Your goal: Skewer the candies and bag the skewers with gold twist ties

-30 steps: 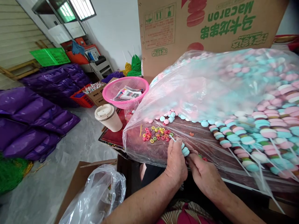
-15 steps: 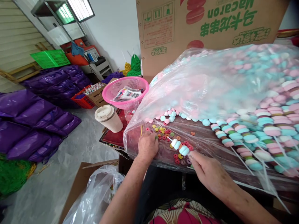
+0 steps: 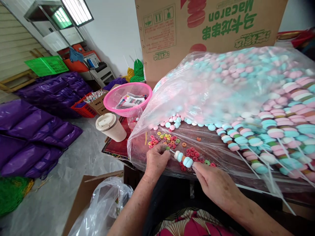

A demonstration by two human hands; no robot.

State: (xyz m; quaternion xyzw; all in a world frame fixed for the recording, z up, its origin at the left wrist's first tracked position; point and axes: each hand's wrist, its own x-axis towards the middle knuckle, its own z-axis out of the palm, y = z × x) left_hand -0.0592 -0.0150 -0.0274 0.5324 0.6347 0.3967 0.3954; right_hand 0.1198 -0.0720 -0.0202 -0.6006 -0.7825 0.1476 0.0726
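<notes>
My right hand (image 3: 216,183) is closed on a thin white skewer threaded with blue and white marshmallows (image 3: 183,159) and a brown ring. At the skewer's bare tip, my left hand (image 3: 157,160) pinches a small green cereal ring (image 3: 167,148); whether the tip has entered its hole I cannot tell. Loose coloured cereal rings (image 3: 193,153) lie on the dark red tabletop around both hands. Filled skewers (image 3: 246,137) of pink, blue and white marshmallows are stacked to the right.
Clear plastic sheeting (image 3: 197,105) covers a heap of pastel marshmallows. Behind stands a printed cardboard box (image 3: 182,42). To the left are a lidded cup (image 3: 112,127), a pink basket (image 3: 128,109) holding printed packets, and a plastic bag (image 3: 103,203) in an open carton below the table edge.
My left hand has moved from the loose rings toward the skewer's tip, bringing the green cereal ring. The skewer in my right hand has shifted slightly left. The view has shifted a little too.
</notes>
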